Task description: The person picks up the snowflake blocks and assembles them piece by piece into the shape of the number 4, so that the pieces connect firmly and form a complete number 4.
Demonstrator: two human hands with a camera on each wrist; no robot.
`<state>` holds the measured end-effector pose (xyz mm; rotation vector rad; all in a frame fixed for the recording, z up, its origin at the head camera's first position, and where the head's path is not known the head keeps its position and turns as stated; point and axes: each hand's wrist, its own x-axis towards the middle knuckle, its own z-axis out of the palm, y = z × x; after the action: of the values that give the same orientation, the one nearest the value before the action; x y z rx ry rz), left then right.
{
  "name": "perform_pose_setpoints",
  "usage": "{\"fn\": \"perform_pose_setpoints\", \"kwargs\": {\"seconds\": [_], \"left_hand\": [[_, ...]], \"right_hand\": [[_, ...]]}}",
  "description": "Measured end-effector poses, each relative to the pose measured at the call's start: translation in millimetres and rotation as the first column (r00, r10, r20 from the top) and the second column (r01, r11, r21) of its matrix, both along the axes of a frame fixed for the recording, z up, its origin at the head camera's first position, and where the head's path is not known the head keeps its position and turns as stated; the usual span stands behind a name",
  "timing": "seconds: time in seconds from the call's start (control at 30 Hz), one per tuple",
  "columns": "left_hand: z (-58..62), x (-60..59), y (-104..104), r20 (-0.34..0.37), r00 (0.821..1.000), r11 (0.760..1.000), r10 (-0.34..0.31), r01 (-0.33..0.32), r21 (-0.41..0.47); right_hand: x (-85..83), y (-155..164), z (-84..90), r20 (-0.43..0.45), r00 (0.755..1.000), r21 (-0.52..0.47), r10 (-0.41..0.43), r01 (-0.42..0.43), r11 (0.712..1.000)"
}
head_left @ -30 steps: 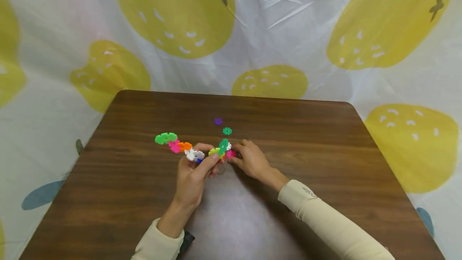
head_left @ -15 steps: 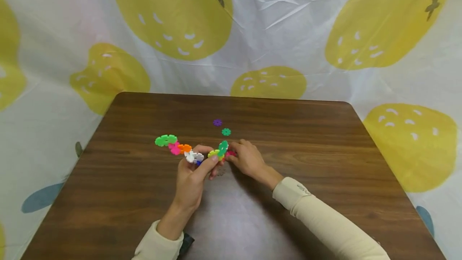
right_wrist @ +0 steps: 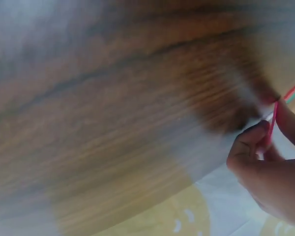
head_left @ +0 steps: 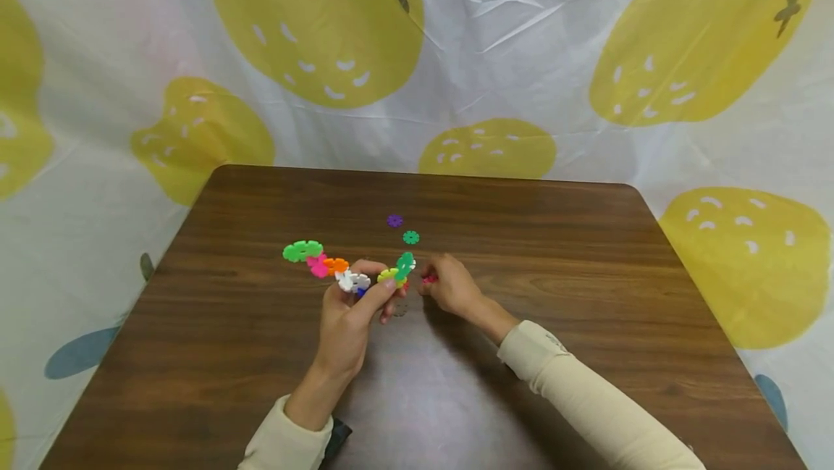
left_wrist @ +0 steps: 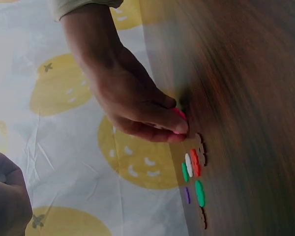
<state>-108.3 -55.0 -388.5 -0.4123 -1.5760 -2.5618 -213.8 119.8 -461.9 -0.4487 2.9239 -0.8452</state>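
Note:
A chain of slotted, flower-shaped plastic discs is in my left hand (head_left: 345,329), its thumb pressed on a yellow disc (head_left: 388,276) with a green disc (head_left: 405,266) beside it. Leftward from the hand run a white disc (head_left: 354,282), an orange disc (head_left: 336,266), a pink one and a bright green end disc (head_left: 302,250). Part of a blue disc shows by the palm. Just to the right, my right hand (head_left: 454,286) pinches a loose pink disc (left_wrist: 180,119) between thumb and fingertips, low over the table.
Farther back on the brown table (head_left: 554,238) lie a purple disc (head_left: 394,221) and a green disc (head_left: 411,237). Near the hands, the left wrist view shows a red disc (left_wrist: 195,162), a white disc (left_wrist: 189,165) and brown ones. A patterned cloth hangs behind.
My right hand has drawn slightly right, away from the left hand, with the pink disc in its fingers. The left hand and its chain have barely moved.

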Motion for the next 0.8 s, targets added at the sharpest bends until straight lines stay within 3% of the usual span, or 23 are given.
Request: {"fn": "perform_pose_setpoints", "kwargs": {"seconds": [0.23, 0.5, 0.8], "left_hand": [[-0.6, -0.9, 0.3, 0.004, 1.0, 1.0, 0.012, -0.012, 0.006], [-0.3, -3.0, -0.6, 0.004, 1.0, 1.0, 0.009, -0.009, -0.018], [-0.7, -2.1, -1.1, 0.005, 1.0, 1.0, 0.017, -0.017, -0.016]], "right_hand": [[11.3, 6.0, 18.7, -0.006, 1.0, -0.086, 0.019, -0.019, 0.996], [23.4, 10.9, 43.0, -0.042, 0.998, -0.211, -0.037, 0.027, 0.977], [32.9, 10.8, 51.4, -0.082, 0.996, -0.238, -0.018, -0.002, 0.971]]}}
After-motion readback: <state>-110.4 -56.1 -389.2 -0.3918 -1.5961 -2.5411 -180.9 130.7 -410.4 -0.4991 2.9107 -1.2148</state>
